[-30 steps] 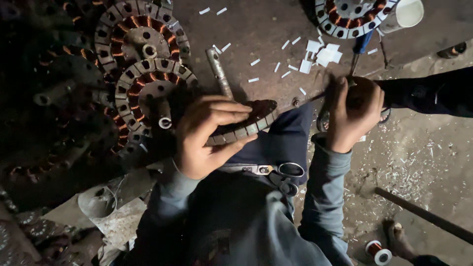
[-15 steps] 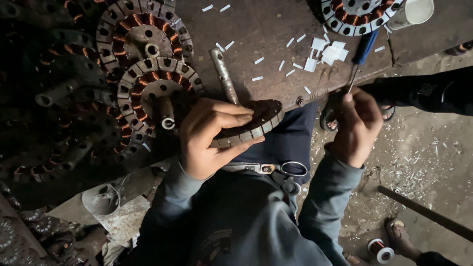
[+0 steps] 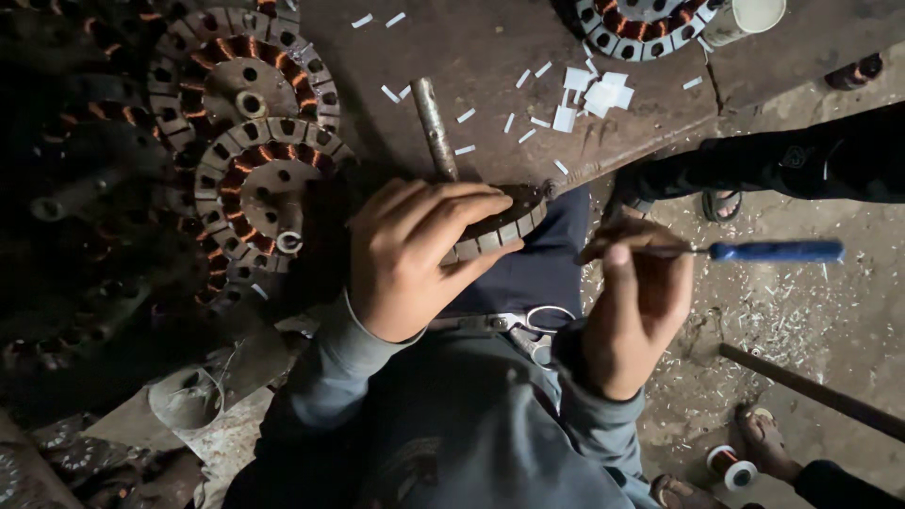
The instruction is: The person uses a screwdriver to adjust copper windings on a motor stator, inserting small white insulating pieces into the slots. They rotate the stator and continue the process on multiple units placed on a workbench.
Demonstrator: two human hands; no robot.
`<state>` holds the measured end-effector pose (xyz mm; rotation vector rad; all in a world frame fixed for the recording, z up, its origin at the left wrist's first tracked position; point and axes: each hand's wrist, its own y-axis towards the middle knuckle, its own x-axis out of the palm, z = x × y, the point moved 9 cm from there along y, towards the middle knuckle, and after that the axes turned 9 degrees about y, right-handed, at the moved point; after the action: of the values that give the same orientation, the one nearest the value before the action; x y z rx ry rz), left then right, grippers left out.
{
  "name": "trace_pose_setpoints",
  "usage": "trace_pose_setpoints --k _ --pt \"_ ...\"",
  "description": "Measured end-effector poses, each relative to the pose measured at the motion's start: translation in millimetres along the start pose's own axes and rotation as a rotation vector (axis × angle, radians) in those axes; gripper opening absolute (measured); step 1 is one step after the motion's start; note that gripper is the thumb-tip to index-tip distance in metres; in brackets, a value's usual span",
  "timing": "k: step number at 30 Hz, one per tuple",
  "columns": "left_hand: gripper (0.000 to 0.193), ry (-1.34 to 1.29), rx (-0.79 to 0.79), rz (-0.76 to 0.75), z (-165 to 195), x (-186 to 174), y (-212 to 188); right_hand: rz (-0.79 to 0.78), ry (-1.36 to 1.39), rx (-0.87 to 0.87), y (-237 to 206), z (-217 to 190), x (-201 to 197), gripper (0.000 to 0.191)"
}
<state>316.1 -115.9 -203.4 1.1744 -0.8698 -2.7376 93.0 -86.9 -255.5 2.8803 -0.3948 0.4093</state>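
In the head view, a round slotted stator is pressed at the near edge of the counter, over the lap, by the left hand, whose fingers are spread and closed down across its top. A blue-handled screwdriver is clamped in the right hand, fingers curled together around its shaft, the handle pointing right, just beside the stator. Scissors are seen on the lap between the two hands. Wound stators are stacked to the left, and white paper strips are scattered on the counter beyond.
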Motion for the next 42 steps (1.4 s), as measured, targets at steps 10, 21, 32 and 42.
trace_pose_setpoints --k 10,21,32,42 --pt "0.043 -0.023 0.012 -0.063 4 0 8 -0.158 0.041 -0.093 -17 -15 41 0.011" --pt "0.045 -0.038 -0.002 -0.123 2 3 10 -0.261 -0.088 -0.11 -8 2 48 0.011" --pt "0.047 -0.035 -0.007 -0.122 1 7 11 -0.242 -0.01 -0.181 -6 11 43 0.011" --pt "0.05 0.043 0.029 -0.148 6 23 14 -0.201 -0.083 -0.318 -9 7 35 0.016"
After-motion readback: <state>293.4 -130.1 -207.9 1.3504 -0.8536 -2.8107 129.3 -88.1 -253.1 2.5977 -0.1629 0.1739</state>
